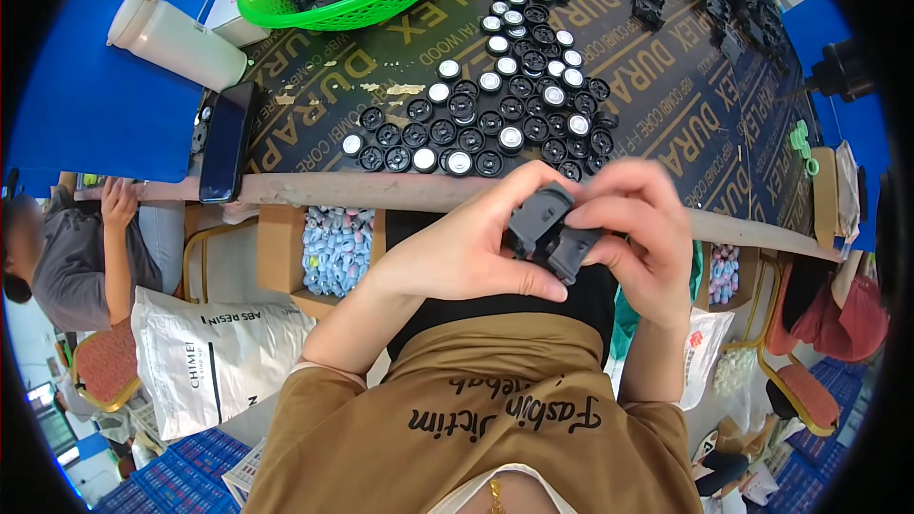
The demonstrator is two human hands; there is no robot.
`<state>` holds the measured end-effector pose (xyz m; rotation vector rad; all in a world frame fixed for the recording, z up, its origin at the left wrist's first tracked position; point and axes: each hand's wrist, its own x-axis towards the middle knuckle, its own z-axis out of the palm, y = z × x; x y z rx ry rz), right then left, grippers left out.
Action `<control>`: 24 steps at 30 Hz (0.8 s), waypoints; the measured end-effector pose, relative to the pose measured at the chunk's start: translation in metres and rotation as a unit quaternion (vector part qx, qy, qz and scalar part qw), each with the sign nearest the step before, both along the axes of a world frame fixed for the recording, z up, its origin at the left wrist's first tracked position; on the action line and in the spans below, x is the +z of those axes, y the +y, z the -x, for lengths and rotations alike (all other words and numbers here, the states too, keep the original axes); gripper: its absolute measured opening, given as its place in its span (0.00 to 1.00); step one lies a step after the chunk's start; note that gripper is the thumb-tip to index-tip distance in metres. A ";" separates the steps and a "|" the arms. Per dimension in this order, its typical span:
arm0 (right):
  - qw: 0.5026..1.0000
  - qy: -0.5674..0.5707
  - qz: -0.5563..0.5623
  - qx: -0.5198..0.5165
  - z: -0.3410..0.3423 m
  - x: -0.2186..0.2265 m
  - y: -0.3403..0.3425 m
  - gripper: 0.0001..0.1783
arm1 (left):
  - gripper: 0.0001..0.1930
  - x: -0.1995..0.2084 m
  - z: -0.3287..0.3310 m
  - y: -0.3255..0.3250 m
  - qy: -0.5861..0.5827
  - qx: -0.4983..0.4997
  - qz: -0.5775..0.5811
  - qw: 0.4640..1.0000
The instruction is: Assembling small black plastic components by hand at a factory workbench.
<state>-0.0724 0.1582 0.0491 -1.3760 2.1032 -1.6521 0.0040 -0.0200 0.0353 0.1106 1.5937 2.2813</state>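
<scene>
In front of my body my left hand [457,246] is closed around a black plastic part [541,216], with the thumb along its lower side. Close against it, my right hand [645,233] pinches the same part's right side between thumb and fingers. Its upper fingers are a little blurred. Whether a second small piece sits in the right fingers cannot be made out. Just beyond both hands, many small black wheels [490,163] lie spread on the dark printed board [314,124]; some have white faces, like this white-faced wheel [510,139].
A green basket [357,14] of black parts stands at the far left, near a white bottle [181,43] and a phone [227,143]. More black parts [728,0] heap at far right, by a dark power tool [843,71]. A box of light-blue pieces [338,247] sits below the table edge.
</scene>
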 end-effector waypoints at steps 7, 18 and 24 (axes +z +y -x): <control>0.993 0.116 -0.013 -0.014 0.003 0.002 0.001 0.15 | 0.37 -0.006 0.000 0.008 0.043 0.049 -0.069 0.995; 0.991 0.018 0.024 -0.133 -0.001 -0.013 0.010 0.13 | 0.29 -0.028 -0.005 0.009 0.124 0.132 -0.094 0.979; 0.961 0.091 -0.110 -0.235 0.059 -0.025 0.005 0.10 | 0.36 -0.023 0.006 0.010 0.171 0.206 -0.071 0.961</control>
